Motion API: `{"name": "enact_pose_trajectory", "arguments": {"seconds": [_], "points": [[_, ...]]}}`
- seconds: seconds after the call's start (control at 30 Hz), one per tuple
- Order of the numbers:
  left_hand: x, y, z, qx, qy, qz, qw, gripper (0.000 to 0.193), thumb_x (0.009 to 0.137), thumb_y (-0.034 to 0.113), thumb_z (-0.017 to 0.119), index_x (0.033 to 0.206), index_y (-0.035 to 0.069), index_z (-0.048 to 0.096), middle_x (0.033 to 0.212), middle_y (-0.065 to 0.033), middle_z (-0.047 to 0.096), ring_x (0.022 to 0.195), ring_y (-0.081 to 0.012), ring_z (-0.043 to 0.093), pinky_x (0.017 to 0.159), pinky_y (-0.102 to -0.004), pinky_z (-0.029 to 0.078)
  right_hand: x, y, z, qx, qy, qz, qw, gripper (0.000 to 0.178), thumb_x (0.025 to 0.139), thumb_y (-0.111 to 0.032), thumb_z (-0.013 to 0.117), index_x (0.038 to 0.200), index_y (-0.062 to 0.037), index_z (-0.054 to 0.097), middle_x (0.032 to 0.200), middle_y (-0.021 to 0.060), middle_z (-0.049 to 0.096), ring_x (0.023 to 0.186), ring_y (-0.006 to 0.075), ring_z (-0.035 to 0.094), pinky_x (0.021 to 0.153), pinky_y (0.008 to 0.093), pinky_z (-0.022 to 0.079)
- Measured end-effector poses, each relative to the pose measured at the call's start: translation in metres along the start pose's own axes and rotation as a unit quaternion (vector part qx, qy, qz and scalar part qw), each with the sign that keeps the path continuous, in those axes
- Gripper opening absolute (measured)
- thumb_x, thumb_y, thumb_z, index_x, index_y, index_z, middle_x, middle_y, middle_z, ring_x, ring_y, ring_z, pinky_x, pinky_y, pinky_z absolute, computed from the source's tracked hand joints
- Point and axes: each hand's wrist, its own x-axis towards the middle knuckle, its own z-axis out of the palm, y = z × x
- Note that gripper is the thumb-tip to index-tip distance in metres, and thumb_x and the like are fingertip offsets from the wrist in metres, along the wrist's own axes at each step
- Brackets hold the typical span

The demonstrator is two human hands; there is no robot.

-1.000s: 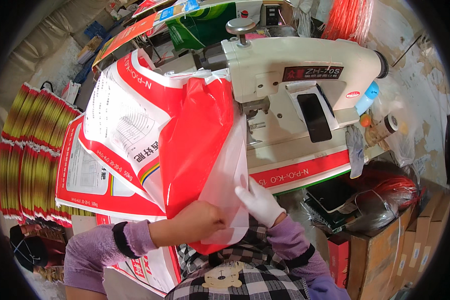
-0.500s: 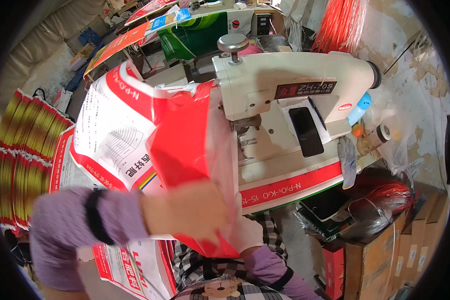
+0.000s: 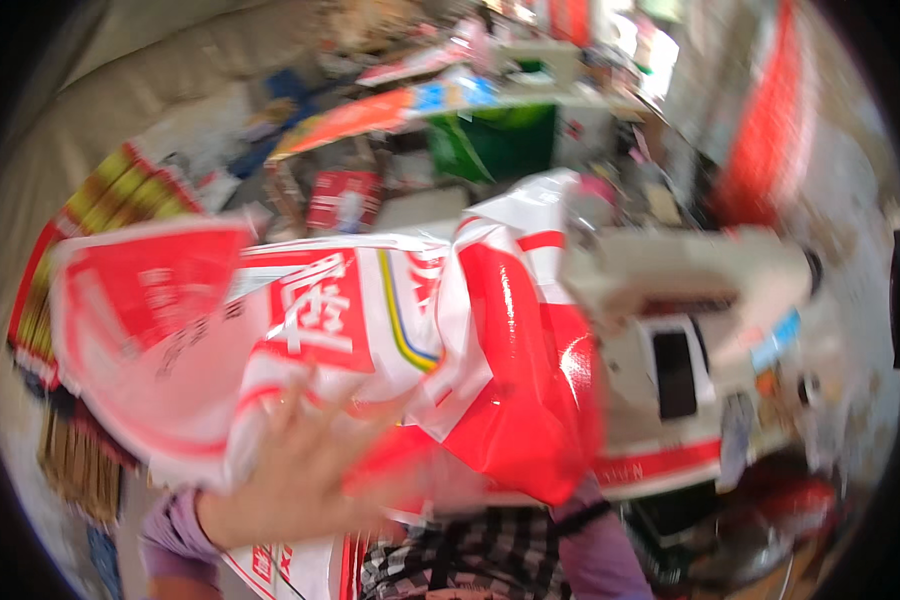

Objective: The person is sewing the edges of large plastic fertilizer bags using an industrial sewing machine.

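A large red and white printed woven bag (image 3: 515, 360) spreads across the middle, folded and creased on its right half. Its left part reaches out over the stacks at the left. My left hand (image 3: 305, 480) lies against the lower edge of the bag, its fingers apart though smeared by motion. Of my right arm only the purple sleeve (image 3: 592, 545) shows; the hand itself is hidden behind the bag. To the right of the bag stands a cream sewing machine (image 3: 690, 265), partly covered by it.
A black phone (image 3: 675, 375) lies on the machine's bed. At the left are stacked yellow and red bundles (image 3: 120, 200). Red strands (image 3: 770, 120) hang at the upper right, and a green sheet (image 3: 495, 140) hangs off a far table. Dark bins stand at the lower right.
The view has swung, shifting the machine rightward. The bag has spread out to the left, its printed face turned. My left hand has gone from closed at the bag to fingers apart.
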Motion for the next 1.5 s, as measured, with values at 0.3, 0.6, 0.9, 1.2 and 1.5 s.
{"name": "enact_pose_trajectory", "arguments": {"seconds": [0.3, 0.6, 0.9, 1.2, 1.5], "points": [[-0.03, -0.168, -0.039, 0.298, 0.063, -0.068, 0.95, 0.03, 0.072, 0.018, 0.063, 0.101, 0.013, 0.07, 0.075, -0.0035, 0.064, 0.077, -0.0215, 0.064, 0.074, -0.0394, 0.05, -0.088, -0.075, -0.072, 0.046, 0.205, -0.232, 0.95, 0.028, 0.084, -0.022, 0.057, 0.105, -0.0051, 0.066, 0.109, 0.016, 0.065, 0.102, 0.0325, 0.062, 0.088, 0.0439, 0.048], [-0.081, -0.159, -0.08, 0.264, 0.283, -0.02, 0.922, 0.019, 0.07, 0.007, 0.062, 0.087, 0.013, 0.067, 0.07, -0.0019, 0.063, 0.07, -0.022, 0.063, 0.057, -0.0338, 0.049, -0.166, -0.023, -0.05, 0.555, 0.081, 0.153, 0.814, 0.04, 0.091, -0.015, 0.054, 0.123, 0.0088, 0.051, 0.115, 0.0203, 0.06, 0.102, 0.0299, 0.06, 0.089, 0.0393, 0.048], [-0.071, -0.027, 0.051, -0.076, 0.104, -0.26, 0.957, 0.055, 0.063, -0.005, 0.063, 0.114, 0.015, 0.067, 0.136, -0.0133, 0.051, 0.13, -0.0369, 0.043, 0.107, -0.0535, 0.031, -0.199, -0.031, -0.045, 0.432, -0.19, -0.187, 0.862, 0.022, 0.092, -0.011, 0.058, 0.111, 0.0001, 0.062, 0.111, 0.013, 0.063, 0.104, 0.0291, 0.06, 0.092, 0.0374, 0.046], [0.102, 0.027, 0.328, -0.797, 0.124, -0.144, 0.573, 0.051, 0.099, 0.031, 0.044, 0.144, 0.009, 0.037, 0.144, -0.0094, 0.041, 0.124, -0.0231, 0.044, 0.108, -0.0354, 0.034, -0.198, -0.006, -0.03, 0.287, -0.198, -0.155, 0.925, 0.032, 0.096, -0.032, 0.052, 0.098, -0.005, 0.068, 0.101, 0.016, 0.065, 0.099, 0.0315, 0.06, 0.088, 0.0361, 0.049], [0.088, -0.03, 0.303, -0.343, -0.045, -0.007, 0.938, 0.052, 0.087, 0.009, 0.064, 0.136, 0.011, 0.049, 0.146, -0.0158, 0.042, 0.138, -0.0335, 0.035, 0.11, -0.0409, 0.034, -0.207, -0.028, -0.052, 0.355, -0.114, -0.195, 0.907, 0.029, 0.096, -0.027, 0.053, 0.091, -0.0042, 0.069, 0.09, 0.0107, 0.068, 0.092, 0.0286, 0.062, 0.079, 0.0362, 0.051]]}}
